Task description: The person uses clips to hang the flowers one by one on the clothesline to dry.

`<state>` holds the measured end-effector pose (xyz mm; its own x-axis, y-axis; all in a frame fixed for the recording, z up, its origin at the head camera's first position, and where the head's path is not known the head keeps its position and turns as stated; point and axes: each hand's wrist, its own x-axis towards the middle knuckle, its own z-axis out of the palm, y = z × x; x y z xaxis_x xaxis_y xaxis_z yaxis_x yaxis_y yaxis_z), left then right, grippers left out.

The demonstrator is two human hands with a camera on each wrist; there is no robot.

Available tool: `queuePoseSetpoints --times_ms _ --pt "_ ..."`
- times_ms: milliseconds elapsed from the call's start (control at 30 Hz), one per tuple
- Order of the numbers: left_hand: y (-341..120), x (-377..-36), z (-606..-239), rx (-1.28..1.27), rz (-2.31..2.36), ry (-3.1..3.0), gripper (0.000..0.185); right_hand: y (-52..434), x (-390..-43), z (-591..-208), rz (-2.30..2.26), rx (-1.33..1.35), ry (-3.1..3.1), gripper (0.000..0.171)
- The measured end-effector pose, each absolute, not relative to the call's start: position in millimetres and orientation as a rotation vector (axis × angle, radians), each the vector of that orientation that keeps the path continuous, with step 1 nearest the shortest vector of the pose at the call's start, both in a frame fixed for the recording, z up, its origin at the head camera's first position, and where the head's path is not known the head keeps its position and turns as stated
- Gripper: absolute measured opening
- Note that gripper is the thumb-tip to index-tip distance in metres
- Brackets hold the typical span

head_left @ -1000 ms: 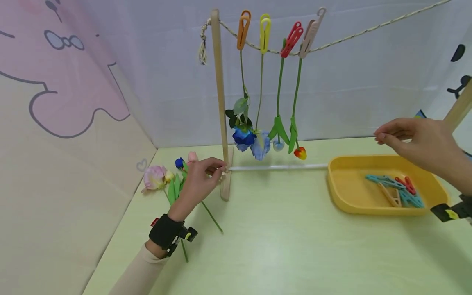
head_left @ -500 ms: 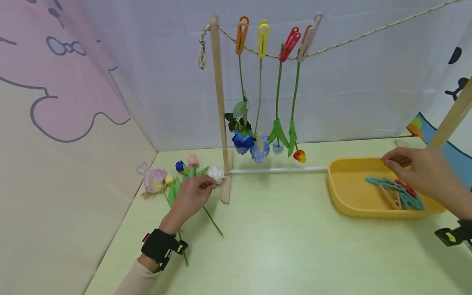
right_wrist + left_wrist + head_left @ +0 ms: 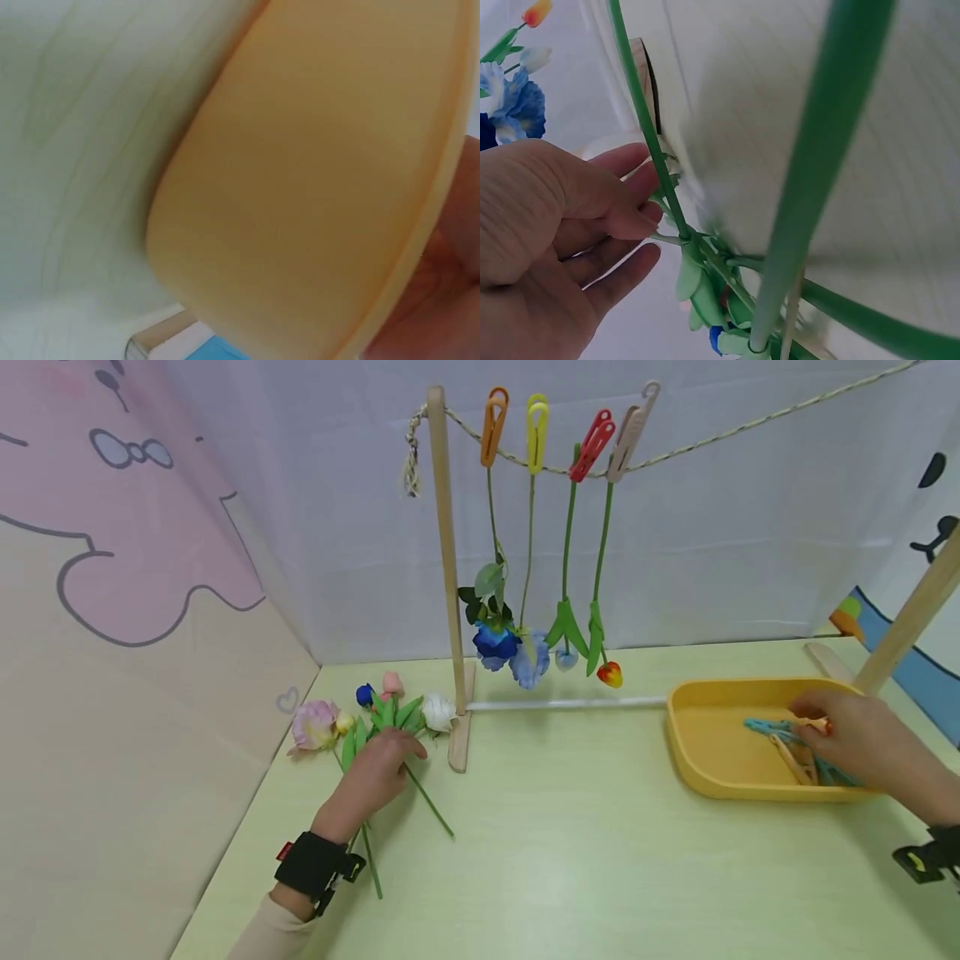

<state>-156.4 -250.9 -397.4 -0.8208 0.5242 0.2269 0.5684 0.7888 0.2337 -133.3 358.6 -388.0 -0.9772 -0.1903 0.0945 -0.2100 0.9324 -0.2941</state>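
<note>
My left hand (image 3: 378, 766) is over the artificial flowers lying on the table's left side. In the left wrist view its loosely bent fingers (image 3: 619, 274) are beside a green stem (image 3: 639, 101), with no firm grip visible. A white flower (image 3: 438, 713) lies just beyond them, and a pink-purple flower (image 3: 313, 724) is further left. Inside the yellow tray (image 3: 720, 790), my right hand (image 3: 855, 735) reaches with bent fingers among the clothespins (image 3: 791, 758). A bit of red shows by its fingertips; whether it pinches a clothespin is hidden. The right wrist view shows mostly the tray's outer wall (image 3: 300, 172).
A rope (image 3: 720, 444) runs from a wooden post (image 3: 444, 527) to the upper right. Orange, yellow, red and pale pink clothespins hold several flowers (image 3: 528, 660) upside down on it. A white rod (image 3: 562, 703) lies behind, and another post (image 3: 911, 610) stands right.
My left hand has moved left and down from the post's foot to the flower stems, uncovering the white flower. My right hand has lowered from above the tray into it, among the clothespins.
</note>
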Motion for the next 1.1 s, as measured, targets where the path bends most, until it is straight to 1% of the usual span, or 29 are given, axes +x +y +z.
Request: queuePoseSetpoints --times_ms 200,367,667,800,1067,1100 --pt "-254 -156 -403 -0.944 -0.353 -2.837 0.050 364 -136 -397 0.418 0.274 -3.133 0.040" --pt "-255 -153 -404 -0.949 -0.309 -2.851 0.050 361 -136 -402 0.382 0.295 -3.096 0.035" --pt "-253 -155 -406 -0.964 -0.303 -2.819 0.033 351 -134 -400 0.420 0.402 -3.066 0.027" --pt "-251 -156 -406 -0.969 -0.334 -2.814 0.029 348 -134 -399 0.427 0.416 -3.040 0.033" --pt "-247 -156 -404 -1.000 -0.379 -2.793 0.028 338 -140 -397 0.412 0.444 -3.093 0.049" --pt "-246 -157 -405 -1.000 -0.388 -2.794 0.029 337 -141 -396 0.426 0.454 -3.102 0.049"
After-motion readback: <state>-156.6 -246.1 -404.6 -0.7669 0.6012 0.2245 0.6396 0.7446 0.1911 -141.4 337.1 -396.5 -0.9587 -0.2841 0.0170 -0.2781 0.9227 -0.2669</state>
